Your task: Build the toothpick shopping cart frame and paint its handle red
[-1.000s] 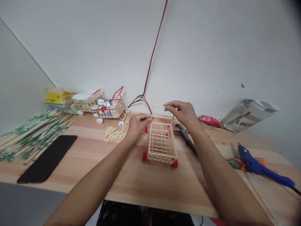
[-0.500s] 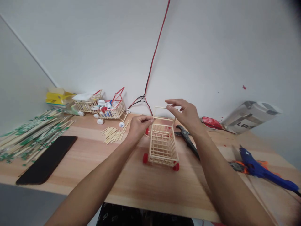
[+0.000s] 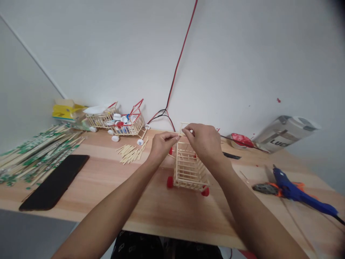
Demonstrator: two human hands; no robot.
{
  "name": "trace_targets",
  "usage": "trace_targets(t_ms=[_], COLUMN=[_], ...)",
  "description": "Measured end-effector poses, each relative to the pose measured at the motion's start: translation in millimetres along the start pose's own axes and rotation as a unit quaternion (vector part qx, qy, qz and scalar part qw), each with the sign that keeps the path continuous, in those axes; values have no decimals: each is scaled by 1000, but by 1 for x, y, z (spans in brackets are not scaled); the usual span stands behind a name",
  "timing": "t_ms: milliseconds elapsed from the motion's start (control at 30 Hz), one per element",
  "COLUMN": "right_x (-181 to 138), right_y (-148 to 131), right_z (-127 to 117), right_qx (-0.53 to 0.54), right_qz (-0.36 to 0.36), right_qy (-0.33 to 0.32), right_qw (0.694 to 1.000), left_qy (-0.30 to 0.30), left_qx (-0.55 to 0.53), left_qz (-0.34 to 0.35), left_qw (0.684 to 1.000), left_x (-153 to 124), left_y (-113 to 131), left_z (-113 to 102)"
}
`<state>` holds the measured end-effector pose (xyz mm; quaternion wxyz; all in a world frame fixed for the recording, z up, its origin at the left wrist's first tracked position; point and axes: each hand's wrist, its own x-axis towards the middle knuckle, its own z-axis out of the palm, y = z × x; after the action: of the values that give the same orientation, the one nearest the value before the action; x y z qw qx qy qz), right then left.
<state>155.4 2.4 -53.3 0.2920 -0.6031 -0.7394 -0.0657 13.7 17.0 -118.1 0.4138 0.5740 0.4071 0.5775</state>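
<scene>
Together at the cart [image 3: 187,172]

The left hand [image 3: 161,146] pinches the cart's handle between thumb and forefinger, at its left end. The right hand [image 3: 204,142] bends over the handle beside it, thumb and forefinger tips nearly meeting; whether they grip anything I cannot tell. The cart stands upright on red wheels [image 3: 169,182] about midway along the tabletop [image 3: 151,212], between its near and far edges.

Just left of the left hand lie loose short sticks [image 3: 132,154]. Beyond the right hand, a black tool [image 3: 232,155] shows in part. Against the far edge, towards the left corner, are two more carts, the closer one full of caps [image 3: 116,117], and a yellow box [image 3: 67,110]. Packed skewers [image 3: 40,156] cover the left end; a black slab [image 3: 55,181] reaches the near edge there. Towards the right end lie a blue glue gun [image 3: 299,192] and pliers [image 3: 264,189], with a red-stained dish [image 3: 242,140] and a lettered bag [image 3: 285,133] by the far edge.

The surface is pale, banded wood. Behind it rises a plain whitish wall [image 3: 121,54], red-specked on the right, a red-and-black cable [image 3: 183,54] running down it. Below the near edge show dark patterned trousers [image 3: 137,246].
</scene>
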Motion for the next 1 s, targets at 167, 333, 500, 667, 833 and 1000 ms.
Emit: trace_targets(t_ms=[167, 333, 500, 667, 833, 1000], right_x=[0, 2, 3, 3, 3, 2], right_y=[0, 0, -1, -3, -4, -5], right_z=[9, 14, 15, 14, 12, 10], right_qx=[3, 4, 17, 22, 14, 7], right_qz=[-3, 16, 21, 44, 39, 46], right_qy=[14, 7, 8, -22, -33, -44], right_qw=[1000, 1000, 1000, 999, 999, 998], left_qy=[-8, -9, -8, -6, -2, -11], left_qx=[7, 38, 66, 97, 124, 130], left_qz=[27, 60, 82, 104, 139, 151], left_qw=[1000, 997, 994, 990, 982, 980], left_x=[0, 1, 0, -2, -2, -1], left_y=[-2, -1, 2, 4, 5, 4], left_z=[0, 0, -1, -1, -1, -1])
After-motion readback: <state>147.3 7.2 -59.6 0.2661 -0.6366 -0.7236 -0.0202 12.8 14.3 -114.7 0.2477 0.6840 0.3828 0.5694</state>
